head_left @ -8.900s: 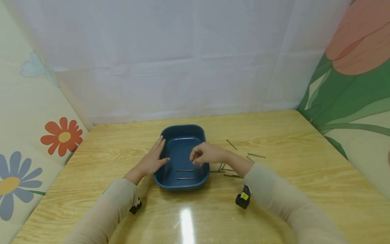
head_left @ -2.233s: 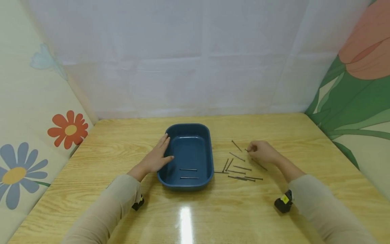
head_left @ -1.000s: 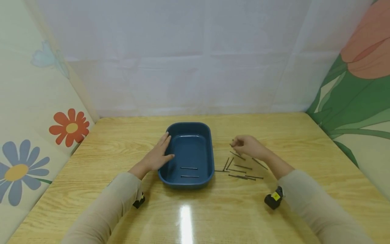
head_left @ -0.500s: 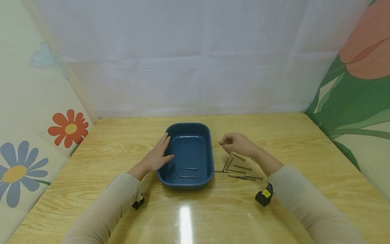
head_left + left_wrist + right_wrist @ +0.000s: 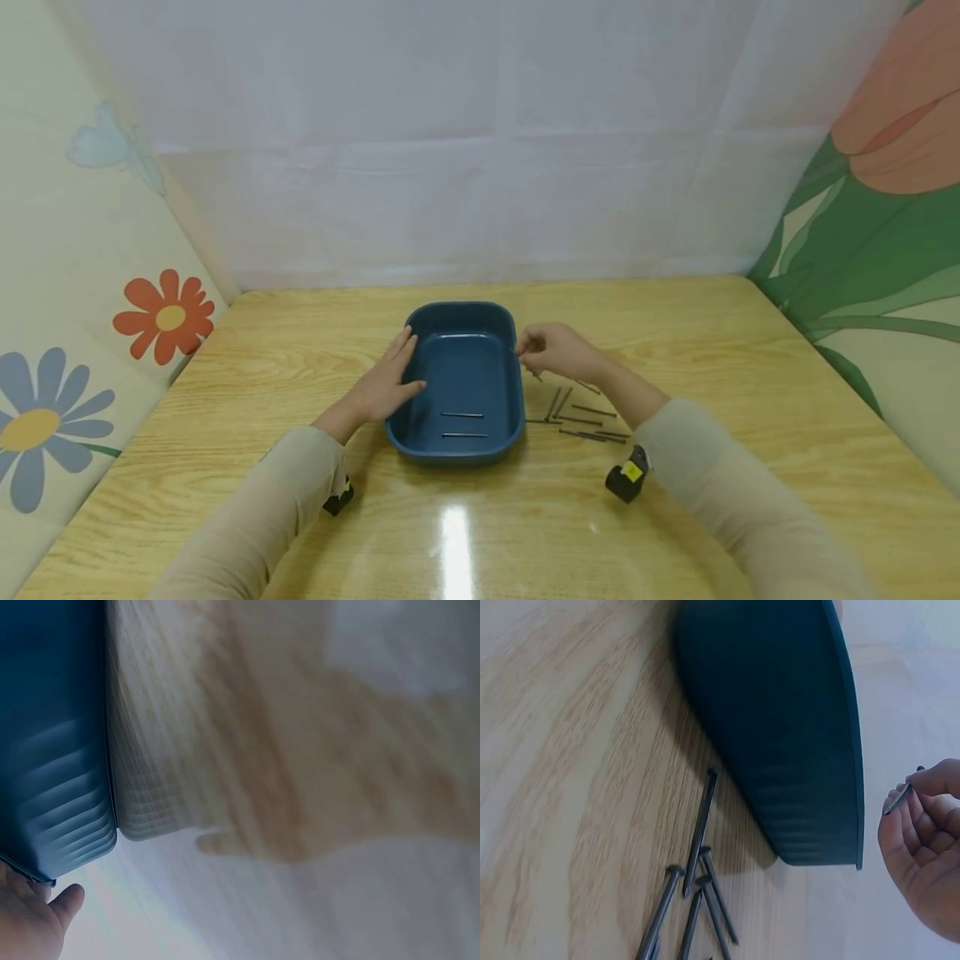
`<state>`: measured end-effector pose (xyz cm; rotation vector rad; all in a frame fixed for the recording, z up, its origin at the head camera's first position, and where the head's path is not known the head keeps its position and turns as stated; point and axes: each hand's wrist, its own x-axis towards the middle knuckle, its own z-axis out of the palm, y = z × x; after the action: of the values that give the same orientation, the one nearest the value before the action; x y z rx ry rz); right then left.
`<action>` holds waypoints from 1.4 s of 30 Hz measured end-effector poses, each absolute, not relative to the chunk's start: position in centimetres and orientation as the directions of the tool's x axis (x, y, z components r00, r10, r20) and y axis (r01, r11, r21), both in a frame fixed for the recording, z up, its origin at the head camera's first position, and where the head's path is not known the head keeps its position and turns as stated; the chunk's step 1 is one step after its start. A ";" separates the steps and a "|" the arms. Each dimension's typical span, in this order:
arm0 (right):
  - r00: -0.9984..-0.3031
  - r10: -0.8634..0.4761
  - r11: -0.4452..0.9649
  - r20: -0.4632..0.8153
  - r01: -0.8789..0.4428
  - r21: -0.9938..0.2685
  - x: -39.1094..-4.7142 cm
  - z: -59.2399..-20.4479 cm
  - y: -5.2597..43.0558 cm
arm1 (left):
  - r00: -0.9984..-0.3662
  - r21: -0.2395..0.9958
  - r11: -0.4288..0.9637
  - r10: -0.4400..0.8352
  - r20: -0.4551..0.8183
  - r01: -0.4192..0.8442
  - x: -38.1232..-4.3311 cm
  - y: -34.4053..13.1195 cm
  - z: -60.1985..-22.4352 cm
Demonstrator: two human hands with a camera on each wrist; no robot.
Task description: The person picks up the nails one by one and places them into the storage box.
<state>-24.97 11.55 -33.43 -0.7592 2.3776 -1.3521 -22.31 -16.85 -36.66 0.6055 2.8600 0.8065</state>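
A dark blue rectangular tray [image 5: 456,461] stands on the table, with two nails [image 5: 463,435] lying parallel near its front end. My left hand [image 5: 378,389] rests on the tray's left rim, fingers straight and thumb over the inside. At the right rim, my right hand [image 5: 553,348] pinches a nail [image 5: 898,798] between thumb and fingertips, plain in the right wrist view. Several more nails [image 5: 577,419] lie loosely scattered on the table right of the tray; my right forearm covers part of that area.
The wooden table [image 5: 300,333] ends at a white cloth backdrop [image 5: 375,167]. Flower-printed panels [image 5: 45,250] flank it left and right. A small black camera [image 5: 627,482] hangs under my right wrist, another [image 5: 339,497] under my left.
My right hand has picked up a nail from the table's right part and carried it leftward to the tray's right rim. The left hand stays on the left rim.
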 end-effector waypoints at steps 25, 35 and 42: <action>-0.755 -0.654 0.459 -0.049 -0.345 -0.819 -24.7 -33.4 7.1 | -0.913 0.522 0.777 0.408 0.011 0.353 -22.5 -17.0 -36.8; -0.727 -0.685 0.483 -0.041 -0.412 -0.773 -25.5 -34.3 6.0 | -0.915 0.524 0.779 0.404 -0.002 0.343 -22.6 -16.9 -36.8; -0.695 -0.714 0.533 -0.082 -0.465 -0.707 -25.9 -34.6 5.2 | -0.919 0.528 0.782 0.394 -0.008 0.331 -22.5 -16.8 -36.8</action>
<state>-25.88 5.22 -34.63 -0.9707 2.4139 -0.9552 -22.52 -16.84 -36.78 0.5826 2.8532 0.8129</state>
